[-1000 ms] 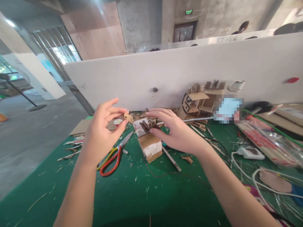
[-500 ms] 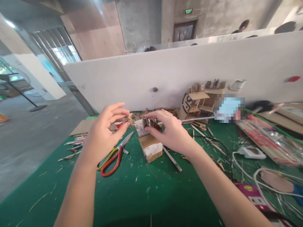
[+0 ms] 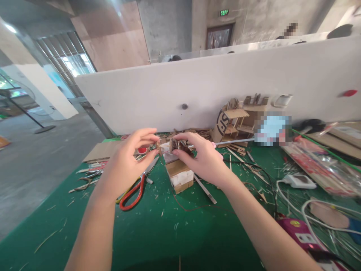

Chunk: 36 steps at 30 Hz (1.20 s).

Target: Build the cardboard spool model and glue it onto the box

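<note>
Pinching the small card piece (image 3: 160,147) between thumb and fingertips, the left hand (image 3: 126,162) faces the right hand (image 3: 204,158), whose thumb and fingers are closed on a dark brown part (image 3: 175,145). The piece is just left of the part, about level with it, a narrow gap between; it shows nearly edge-on, standing roughly upright, so its long axis is hard to tell. The left hand, gripping it, is the nearer.

Below the right hand sits a box (image 3: 180,177); whether the part touches it, I cannot tell. Scissors (image 3: 143,177) lie beside the left hand, blades slanting toward the box, and a red cup (image 3: 142,150) shows behind the fingers. A strip (image 3: 205,189) lies right of the box on the green tabletop (image 3: 169,241). Nothing visible blocks the gap.
</note>
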### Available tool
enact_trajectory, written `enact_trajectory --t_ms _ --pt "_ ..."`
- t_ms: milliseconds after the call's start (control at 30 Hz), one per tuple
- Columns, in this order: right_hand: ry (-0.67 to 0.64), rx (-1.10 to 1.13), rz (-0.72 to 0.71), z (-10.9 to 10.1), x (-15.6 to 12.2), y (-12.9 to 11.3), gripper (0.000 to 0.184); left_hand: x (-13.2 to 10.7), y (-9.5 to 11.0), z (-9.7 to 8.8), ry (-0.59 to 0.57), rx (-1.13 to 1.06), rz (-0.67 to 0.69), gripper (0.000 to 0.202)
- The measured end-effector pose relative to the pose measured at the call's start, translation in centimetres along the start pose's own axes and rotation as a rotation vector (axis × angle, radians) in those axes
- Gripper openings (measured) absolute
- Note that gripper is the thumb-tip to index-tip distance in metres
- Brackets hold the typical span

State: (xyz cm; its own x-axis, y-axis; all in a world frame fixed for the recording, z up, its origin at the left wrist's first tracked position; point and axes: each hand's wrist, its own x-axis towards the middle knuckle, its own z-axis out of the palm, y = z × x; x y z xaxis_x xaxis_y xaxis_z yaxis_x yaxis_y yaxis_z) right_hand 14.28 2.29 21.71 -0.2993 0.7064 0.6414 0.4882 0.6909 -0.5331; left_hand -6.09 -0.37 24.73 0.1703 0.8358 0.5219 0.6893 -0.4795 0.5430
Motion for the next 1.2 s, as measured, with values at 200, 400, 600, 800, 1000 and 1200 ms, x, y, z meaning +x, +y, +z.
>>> enact_trajectory --t_ms 200,400,600,800,1000,1200 --pt "0.002 0.013 -0.002 0.0 0.0 0.0 0.024 0.0 -0.1 0.1 0.003 -0.006 0.021 0.039" --pt "0.01 0.031 -0.018 0.0 -0.1 0.2 0.024 0.0 -0.2 0.2 0.007 -0.008 0.026 0.039" --pt "0.006 0.021 0.011 0.0 -0.2 0.0 0.024 -0.1 -0.8 0.8 0.019 -0.08 0.068 0.04" --pt "0.001 0.029 0.022 0.0 -0.4 0.1 0.025 -0.2 -0.6 1.3 0.018 -0.101 0.055 0.038" --pt "-0.012 0.058 0.012 0.4 -0.5 0.5 0.028 -0.1 -0.5 1.7 0.004 -0.11 0.057 0.038" --pt "-0.009 0.111 -0.005 0.7 -0.6 0.8 0.029 -0.1 -0.6 1.6 -0.002 -0.122 0.046 0.038"
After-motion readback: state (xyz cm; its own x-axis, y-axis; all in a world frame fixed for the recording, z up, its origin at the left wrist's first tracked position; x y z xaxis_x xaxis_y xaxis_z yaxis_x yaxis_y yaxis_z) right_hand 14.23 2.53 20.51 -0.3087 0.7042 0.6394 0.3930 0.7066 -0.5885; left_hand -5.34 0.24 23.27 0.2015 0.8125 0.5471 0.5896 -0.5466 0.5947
